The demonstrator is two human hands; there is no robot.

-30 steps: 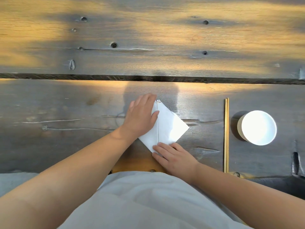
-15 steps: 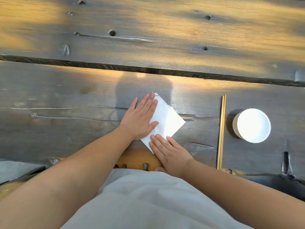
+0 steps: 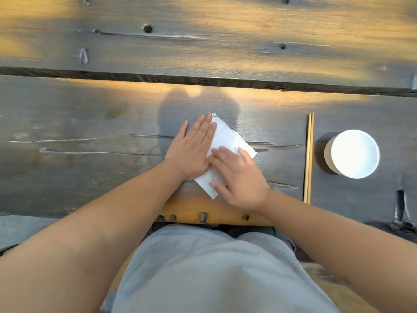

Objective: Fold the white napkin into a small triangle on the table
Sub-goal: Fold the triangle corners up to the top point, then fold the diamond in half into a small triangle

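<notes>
Pressing white napkin [image 3: 228,138] flat on counter [image 3: 90,132]: left hand [image 3: 194,150] and right hand [image 3: 239,177] both open, fingers extended. Keep left anchoring, sweep right firmly along crease.

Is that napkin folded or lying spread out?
Folded: the napkin is a small white piece with straight edges, pressed flat under both hands.

1 white napkin [image 3: 228,141], 2 hands: left hand [image 3: 191,152], right hand [image 3: 239,177]; 2 chopsticks [image 3: 308,158], 1 white cup [image 3: 353,153].
</notes>
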